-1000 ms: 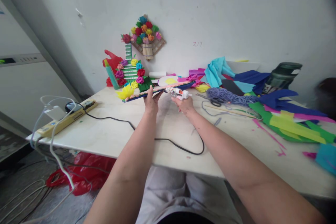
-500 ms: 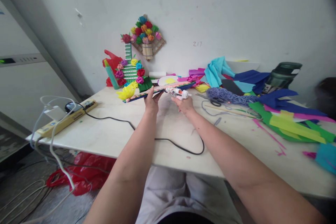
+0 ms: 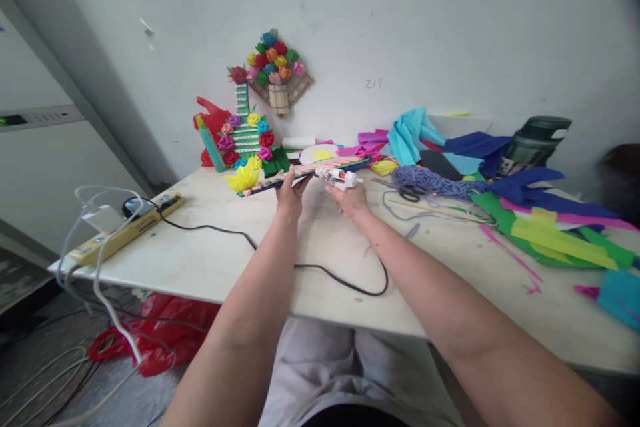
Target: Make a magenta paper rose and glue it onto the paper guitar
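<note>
A flat craft panel (image 3: 280,179) with pink strips and a dark blue edge is held nearly level above the table, and my left hand (image 3: 289,197) grips its near edge from below. A yellow paper flower (image 3: 243,177) is at the panel's left end. My right hand (image 3: 351,199) is closed around a white glue gun (image 3: 340,179), which lies against the near side of the panel; its tip is hidden. A black cord (image 3: 345,280) loops on the table beneath my wrists.
Behind stand a green guitar-shaped craft (image 3: 247,137) and a green bottle (image 3: 212,147). At right are purple yarn (image 3: 435,183), scissors (image 3: 410,194), coloured paper (image 3: 555,233) and a dark jar (image 3: 537,143). A power strip (image 3: 127,230) lies at left.
The view has shifted very slightly. The panel's left end with the yellow flower has moved a little; both hands keep their holds.
</note>
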### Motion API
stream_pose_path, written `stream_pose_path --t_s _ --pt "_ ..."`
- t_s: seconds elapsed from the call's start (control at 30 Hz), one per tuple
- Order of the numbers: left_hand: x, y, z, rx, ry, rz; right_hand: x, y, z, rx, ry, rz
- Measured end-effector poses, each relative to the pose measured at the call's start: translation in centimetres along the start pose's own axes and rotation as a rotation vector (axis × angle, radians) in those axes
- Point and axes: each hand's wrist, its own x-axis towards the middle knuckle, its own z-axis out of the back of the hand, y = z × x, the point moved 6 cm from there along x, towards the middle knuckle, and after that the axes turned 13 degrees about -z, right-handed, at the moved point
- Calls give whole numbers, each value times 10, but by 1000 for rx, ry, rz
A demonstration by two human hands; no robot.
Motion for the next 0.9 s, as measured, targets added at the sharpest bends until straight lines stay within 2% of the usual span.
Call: stream_pose_path --t_s 0.27,0.67,0.8,0.9 --pt "-9 7 -3 11 102 89 5 0 7 55 -89 85" --pt "-1 -10 -8 -39 167 60 4 -1 13 82 -92 -8" --pt "1 -13 -7 31 187 70 7 -2 12 84 -116 17" --pt "5 -16 -4 88 196 64 8 -1 9 87 -65 78"
